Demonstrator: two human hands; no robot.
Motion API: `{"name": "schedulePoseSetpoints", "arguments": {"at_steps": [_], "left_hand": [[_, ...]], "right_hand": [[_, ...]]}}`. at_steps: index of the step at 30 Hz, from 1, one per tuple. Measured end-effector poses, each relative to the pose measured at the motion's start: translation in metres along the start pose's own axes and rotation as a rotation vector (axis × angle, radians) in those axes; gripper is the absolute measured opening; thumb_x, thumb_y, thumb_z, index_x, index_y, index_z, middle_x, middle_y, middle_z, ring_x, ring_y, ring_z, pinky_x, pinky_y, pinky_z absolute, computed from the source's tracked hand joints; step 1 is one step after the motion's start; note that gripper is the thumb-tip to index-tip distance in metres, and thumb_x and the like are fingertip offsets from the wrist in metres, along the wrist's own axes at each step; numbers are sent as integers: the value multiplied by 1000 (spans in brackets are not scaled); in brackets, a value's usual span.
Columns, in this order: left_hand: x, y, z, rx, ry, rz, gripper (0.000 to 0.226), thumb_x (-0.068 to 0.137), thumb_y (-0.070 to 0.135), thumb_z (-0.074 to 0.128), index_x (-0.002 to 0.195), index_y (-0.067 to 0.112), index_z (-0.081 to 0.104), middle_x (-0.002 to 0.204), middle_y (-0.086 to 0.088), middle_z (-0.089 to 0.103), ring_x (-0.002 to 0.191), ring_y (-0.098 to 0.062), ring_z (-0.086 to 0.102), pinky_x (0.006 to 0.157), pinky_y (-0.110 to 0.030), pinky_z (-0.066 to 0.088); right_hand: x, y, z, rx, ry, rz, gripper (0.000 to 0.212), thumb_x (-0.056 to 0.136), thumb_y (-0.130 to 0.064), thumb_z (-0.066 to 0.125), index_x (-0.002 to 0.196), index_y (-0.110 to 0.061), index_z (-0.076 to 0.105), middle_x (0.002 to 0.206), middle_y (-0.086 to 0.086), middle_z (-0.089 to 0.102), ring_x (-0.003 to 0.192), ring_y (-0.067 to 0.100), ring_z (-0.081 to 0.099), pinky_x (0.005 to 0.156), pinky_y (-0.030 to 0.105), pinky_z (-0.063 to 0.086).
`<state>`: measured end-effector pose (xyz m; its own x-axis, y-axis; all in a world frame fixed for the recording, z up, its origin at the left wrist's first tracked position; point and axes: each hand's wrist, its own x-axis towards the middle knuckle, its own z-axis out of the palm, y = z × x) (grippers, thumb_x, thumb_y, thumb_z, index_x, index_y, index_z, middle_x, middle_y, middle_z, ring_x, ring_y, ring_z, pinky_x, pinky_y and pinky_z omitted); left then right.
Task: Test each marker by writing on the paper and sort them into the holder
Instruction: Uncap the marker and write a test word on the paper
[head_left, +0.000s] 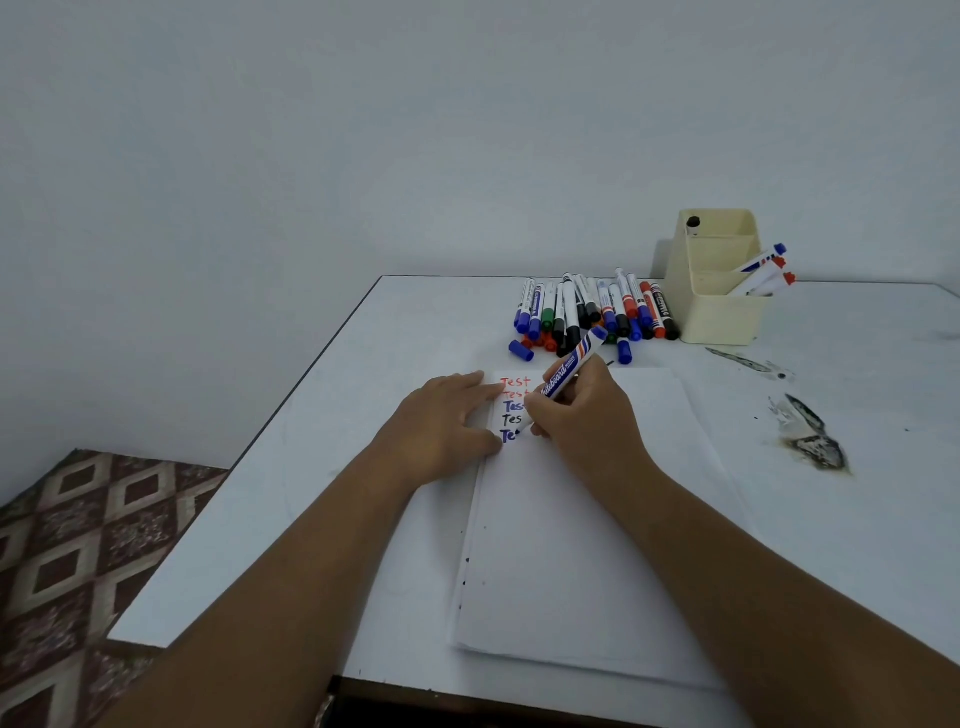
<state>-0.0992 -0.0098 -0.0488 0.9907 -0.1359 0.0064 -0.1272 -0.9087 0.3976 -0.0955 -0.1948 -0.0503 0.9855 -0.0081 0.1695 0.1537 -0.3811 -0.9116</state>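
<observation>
Nearest us, a tall sheet of white paper (571, 545) lies smooth and flat on the white table (291, 509), its bottom edge close to the table's near edge, with a few small dark dots along its left side. We rest our left hand (441, 426) on the paper's upper left corner, palm down, fingers straight and lying together, pinning the sheet. Our right hand (587, 410) is closed around a blue whiteboard marker (569, 371) in a writing grip, the round white barrel tilted up and away from us, its tip down on the sheet. Under that tip runs a column of handwritten words (514, 408): two in red, one in blue, one in black, and a blue one at the bottom that our hand partly hides. Beyond the paper's top edge a loose heap of markers (592, 312) lies side by side, slim white cylinders with blue, black, red and green caps; a single blue cap (521, 350) lies at the heap's near left. Touching the heap's right side, by the table's far edge, stands a cream plastic holder (727, 306), boxy with stepped compartments; three markers (763, 273) lean out of its front section, one black-capped marker (693, 224) stands in the back one. Smudged grey-black stains (810, 441) mark the table toward its right edge
</observation>
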Motion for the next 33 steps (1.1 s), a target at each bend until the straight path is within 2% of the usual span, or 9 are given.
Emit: {"name": "schedulePoseSetpoints", "arguments": {"at_steps": [4, 12, 15, 18, 22, 25, 27, 30, 33], "left_hand": [[-1, 0, 0, -13, 2, 3, 73, 86, 39, 68, 152, 40, 37, 163, 15, 22, 150, -9, 15, 122, -36, 16], [2, -2, 0, -23, 3, 11, 66, 92, 33, 63, 152, 37, 37, 164, 11, 22, 150, -10, 16, 122, -33, 14], [1, -3, 1, -4, 9, 21, 63, 95, 33, 61, 152, 37, 36, 164, 11, 22, 150, -11, 16, 122, -32, 14], [1, -2, 1, -4, 12, 21, 62, 95, 33, 60, 152, 37, 36, 164, 11, 23, 150, -11, 16, 122, -32, 14], [2, -2, 1, 8, 5, 20, 62, 96, 34, 59, 153, 37, 35, 164, 11, 22, 151, -12, 16, 123, -34, 14], [2, -4, 2, 9, 5, 20, 61, 96, 36, 59, 152, 38, 36, 164, 11, 22, 151, -11, 16, 122, -33, 14], [3, -5, 3, 5, 10, 23, 60, 95, 36, 59, 151, 39, 37, 164, 11, 22, 150, -11, 16, 122, -34, 15], [4, -6, 3, 9, 12, 25, 59, 95, 37, 59, 150, 40, 39, 164, 12, 23, 150, -11, 17, 121, -33, 15], [5, -6, 3, 9, 8, 29, 58, 95, 37, 59, 149, 41, 39, 164, 12, 22, 150, -11, 16, 120, -32, 15]], "right_hand": [[0, 0, 0, -3, -9, 2, 26, 87, -25, 74, 98, -17, 52, 86, 3, 70, 69, 13, 70, 72, 35, 60], [-2, -2, 0, -31, -16, -1, 24, 87, -22, 73, 95, -18, 51, 84, 4, 68, 62, 10, 65, 60, 21, 54], [-2, -2, -2, 4, 9, 13, 24, 88, -22, 73, 93, -21, 50, 85, 4, 70, 64, 11, 69, 65, 29, 58], [-1, -2, -2, 1, 41, 4, 27, 89, -20, 71, 87, -27, 45, 88, 8, 69, 73, 20, 70, 64, 29, 57], [-2, -1, -1, -4, 21, 8, 22, 85, -18, 71, 93, -19, 51, 89, 10, 68, 80, 28, 71, 70, 39, 59], [-2, -1, -2, 18, 18, 10, 23, 87, -19, 72, 90, -23, 49, 88, 9, 69, 69, 18, 71, 64, 31, 58], [-2, -2, -1, 4, 17, 4, 24, 87, -20, 71, 90, -24, 48, 88, 7, 69, 70, 16, 70, 62, 26, 55], [-1, -1, -1, 6, 42, 4, 23, 88, -19, 70, 94, -21, 49, 90, 8, 67, 77, 23, 69, 62, 26, 53], [-1, -1, -3, 115, 74, 31, 25, 90, -18, 71, 94, -26, 47, 91, 7, 66, 74, 18, 67, 67, 29, 56]]}}
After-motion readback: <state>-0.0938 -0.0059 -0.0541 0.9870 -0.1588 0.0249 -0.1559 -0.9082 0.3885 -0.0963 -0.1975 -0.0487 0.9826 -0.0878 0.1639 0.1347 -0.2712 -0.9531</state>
